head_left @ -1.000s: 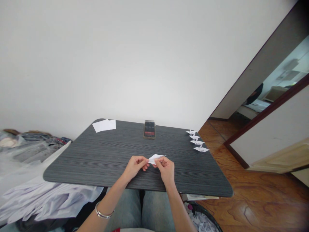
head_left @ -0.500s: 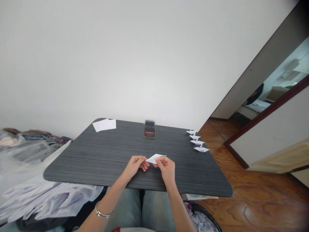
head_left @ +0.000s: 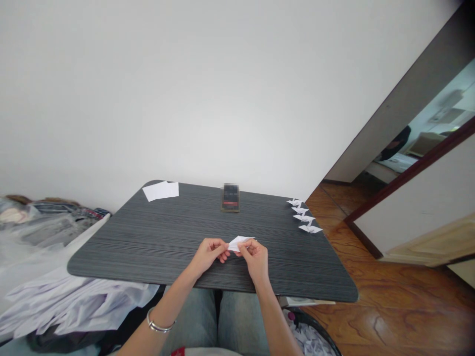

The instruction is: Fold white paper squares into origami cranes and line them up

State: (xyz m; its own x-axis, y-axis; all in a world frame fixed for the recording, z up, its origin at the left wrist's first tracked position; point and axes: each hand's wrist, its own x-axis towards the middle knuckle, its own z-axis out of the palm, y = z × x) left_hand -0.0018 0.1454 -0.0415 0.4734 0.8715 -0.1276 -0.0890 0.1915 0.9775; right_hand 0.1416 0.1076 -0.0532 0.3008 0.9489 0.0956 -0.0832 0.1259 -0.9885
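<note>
A folded white piece of paper [head_left: 237,243], pointed at its ends, is held between my two hands above the near part of the dark table [head_left: 156,237]. My left hand [head_left: 211,254] pinches its left tip between thumb and forefinger. On the right side, my right hand [head_left: 254,254] grips it with thumb and fingers, hiding part of the folds. Several folded white paper cranes [head_left: 310,229] stand in a row along the table's right edge. Two overlapping sheets of white paper [head_left: 161,191] lie at the far left corner.
A phone on a stand [head_left: 230,199] is at the table's back edge, against the white wall [head_left: 222,99]. Cloth and clothing [head_left: 74,301] are heaped at the left. Below the right front edge is a black-rimmed bin [head_left: 313,341] of paper scraps.
My left thumb and forefinger have closed over the paper's left tip, moving slightly right. My right hand stays nearly in place, still gripping the paper.
</note>
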